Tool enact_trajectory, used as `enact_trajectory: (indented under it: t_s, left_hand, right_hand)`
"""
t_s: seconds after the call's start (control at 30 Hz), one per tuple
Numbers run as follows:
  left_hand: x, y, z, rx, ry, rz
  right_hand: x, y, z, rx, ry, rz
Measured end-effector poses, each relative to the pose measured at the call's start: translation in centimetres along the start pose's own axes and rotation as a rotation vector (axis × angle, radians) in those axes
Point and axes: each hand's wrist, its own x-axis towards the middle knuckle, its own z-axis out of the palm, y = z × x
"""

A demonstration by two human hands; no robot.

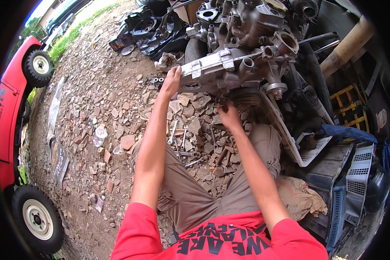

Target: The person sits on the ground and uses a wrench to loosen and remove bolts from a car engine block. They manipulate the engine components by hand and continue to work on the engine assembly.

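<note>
A large grey cast-metal engine (234,79) is set at the far centre-right. Its left end is touched by the left hand (172,81), fingers straight and wrapped around nothing. The right hand (231,118) is placed beneath it, fingers curled; whether anything is gripped cannot be told. Silver wrenches (173,132) are laid nearer, on stony brown ground (84,145). Dark lettering is borne by the red vehicle (11,97) at left and the red short-sleeved shirt (247,225).

Grip of right hand (230,118) unclear
</note>
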Motion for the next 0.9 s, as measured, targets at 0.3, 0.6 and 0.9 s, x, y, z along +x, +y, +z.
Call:
enact_trajectory:
  t_s: [0.3,0.6,0.9]
  left_hand:
    - [-2.4,-1.4,2.4,-0.104,-0.010,0.061]
    - [-3.3,-2.1,0.9,0.023,0.051,0.063]
    - [-3.1,-1.6,-0.1,0.049,-0.046,0.089]
  right_hand:
    - [4.3,-6.1,7.4,0.497,-0.253,0.133]
    - [4.1,-7.1,7.4,0.531,-0.510,0.153]
    - [3.8,-6.7,9.2,0.533,-0.583,0.128]
